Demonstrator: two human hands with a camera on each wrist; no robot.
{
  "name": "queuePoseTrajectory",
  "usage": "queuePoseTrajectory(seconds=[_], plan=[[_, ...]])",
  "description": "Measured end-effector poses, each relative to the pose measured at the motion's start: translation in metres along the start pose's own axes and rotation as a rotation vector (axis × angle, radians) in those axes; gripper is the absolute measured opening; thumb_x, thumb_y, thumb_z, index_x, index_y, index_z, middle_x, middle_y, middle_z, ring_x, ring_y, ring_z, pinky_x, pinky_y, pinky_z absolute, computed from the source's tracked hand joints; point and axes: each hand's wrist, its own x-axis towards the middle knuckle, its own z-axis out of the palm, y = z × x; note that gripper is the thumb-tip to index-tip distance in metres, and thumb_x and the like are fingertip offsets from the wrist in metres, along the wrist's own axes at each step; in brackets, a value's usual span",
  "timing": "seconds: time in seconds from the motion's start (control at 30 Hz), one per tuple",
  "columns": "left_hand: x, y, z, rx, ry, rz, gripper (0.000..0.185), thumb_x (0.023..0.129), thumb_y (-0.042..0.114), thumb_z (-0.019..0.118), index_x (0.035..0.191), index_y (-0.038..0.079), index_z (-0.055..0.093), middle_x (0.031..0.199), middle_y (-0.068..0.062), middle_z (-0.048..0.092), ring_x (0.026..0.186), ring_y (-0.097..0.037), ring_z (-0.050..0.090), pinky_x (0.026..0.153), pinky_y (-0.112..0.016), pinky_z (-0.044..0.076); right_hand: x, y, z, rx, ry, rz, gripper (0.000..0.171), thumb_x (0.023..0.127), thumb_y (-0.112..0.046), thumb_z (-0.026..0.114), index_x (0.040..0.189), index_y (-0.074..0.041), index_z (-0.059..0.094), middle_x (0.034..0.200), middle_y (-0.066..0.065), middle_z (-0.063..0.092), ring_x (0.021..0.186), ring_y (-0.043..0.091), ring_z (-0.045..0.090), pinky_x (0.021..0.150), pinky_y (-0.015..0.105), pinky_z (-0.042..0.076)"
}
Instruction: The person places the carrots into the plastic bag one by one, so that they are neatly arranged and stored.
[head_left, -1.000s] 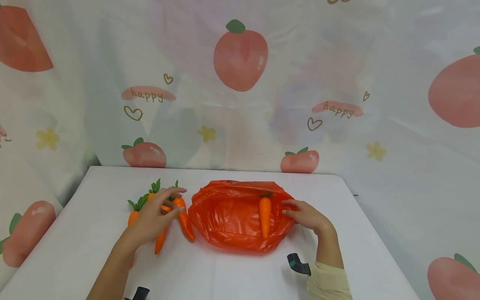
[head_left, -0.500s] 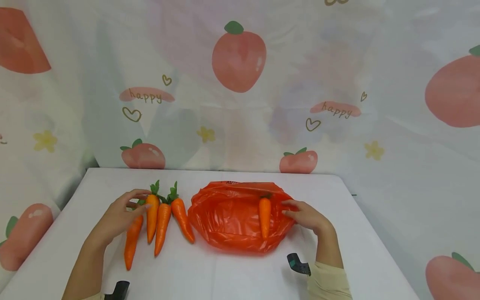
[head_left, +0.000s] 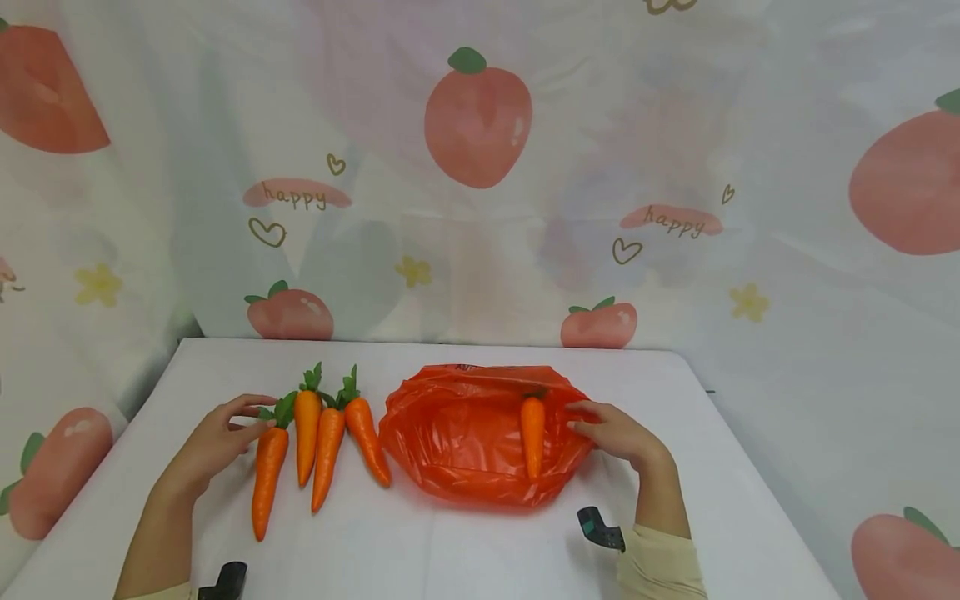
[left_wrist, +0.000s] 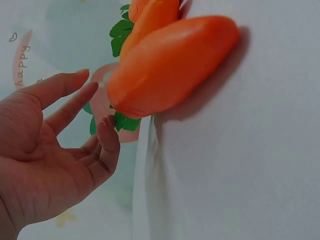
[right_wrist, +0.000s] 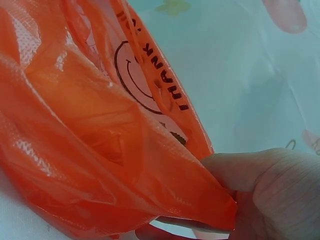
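A: How many carrots are counted?

B: Five. Four carrots (head_left: 311, 446) are laid side by side on the white table (head_left: 465, 550), left of the orange plastic bag (head_left: 465, 442). One carrot (head_left: 532, 436) is seen lying in the bag, near its right side.

A: And the bag?

B: One bag, spread flat at the table's middle.

A: How are the hands posed?

B: The left hand (head_left: 213, 442) is held with fingers spread and relaxed, nothing gripped, just beside the leftmost carrot's leaves. The bag's right edge is pinched by the right hand (head_left: 618, 435), thumb pressed on the plastic.
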Motion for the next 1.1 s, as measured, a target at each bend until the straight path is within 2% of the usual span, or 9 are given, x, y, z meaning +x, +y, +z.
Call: queuePoseTrajectory(seconds=[0.17, 0.37, 0.57, 0.73, 0.93, 1.1], plan=[[0.0, -0.006, -0.003, -0.014, -0.002, 0.004, 0.049, 0.104, 0.024, 0.063, 0.147, 0.004, 0.051, 0.143, -0.032, 0.042, 0.113, -0.042, 0.055, 0.077, -0.038, 0.056, 0.0, -0.001, 0.001, 0.002, -0.004, 0.002, 0.047, 0.102, -0.025, 0.062, 0.145, -0.004, 0.058, 0.141, 0.022, 0.055, 0.126, 0.041, 0.05, 0.097, 0.062, 0.051], [-0.001, -0.011, -0.01, -0.002, -0.013, 0.001, 0.056, 0.099, 0.025, 0.071, 0.148, 0.005, 0.051, 0.145, -0.035, 0.039, 0.116, -0.048, 0.054, 0.077, -0.038, 0.055, 0.001, -0.004, 0.001, -0.008, -0.007, -0.008, 0.047, 0.102, -0.025, 0.062, 0.145, -0.004, 0.058, 0.141, 0.022, 0.055, 0.127, 0.041, 0.049, 0.096, 0.062, 0.05], [-0.001, -0.014, -0.008, -0.041, -0.095, -0.03, 0.061, 0.097, 0.03, 0.075, 0.148, 0.006, 0.051, 0.144, -0.035, 0.041, 0.117, -0.047, 0.055, 0.082, -0.04, 0.057, 0.003, -0.003, 0.002, -0.023, -0.015, -0.003, 0.049, 0.103, -0.027, 0.062, 0.146, -0.005, 0.057, 0.143, 0.022, 0.054, 0.128, 0.042, 0.047, 0.098, 0.066, 0.047], [0.002, -0.013, -0.003, -0.08, -0.143, -0.027, 0.05, 0.098, 0.02, 0.071, 0.144, 0.005, 0.058, 0.142, -0.029, 0.049, 0.11, -0.037, 0.06, 0.081, -0.039, 0.057, 0.003, -0.002, 0.003, -0.02, -0.015, -0.005, 0.048, 0.103, -0.027, 0.062, 0.146, -0.004, 0.057, 0.143, 0.023, 0.053, 0.129, 0.043, 0.047, 0.099, 0.067, 0.046], [0.001, -0.011, -0.001, -0.056, -0.145, 0.002, 0.042, 0.1, 0.016, 0.067, 0.14, 0.005, 0.063, 0.138, -0.023, 0.057, 0.108, -0.033, 0.061, 0.08, -0.037, 0.057, 0.003, -0.002, 0.003, -0.032, -0.014, 0.005, 0.049, 0.103, -0.027, 0.062, 0.146, -0.005, 0.057, 0.144, 0.023, 0.053, 0.129, 0.044, 0.046, 0.098, 0.068, 0.046], [0.001, -0.012, -0.003, -0.006, -0.084, 0.018, 0.043, 0.102, 0.022, 0.067, 0.14, 0.002, 0.062, 0.139, -0.025, 0.057, 0.11, -0.037, 0.062, 0.081, -0.041, 0.057, 0.004, -0.001, 0.004, -0.039, -0.016, 0.017, 0.049, 0.103, -0.028, 0.062, 0.147, -0.006, 0.057, 0.146, 0.024, 0.051, 0.132, 0.045, 0.044, 0.098, 0.069, 0.045]])
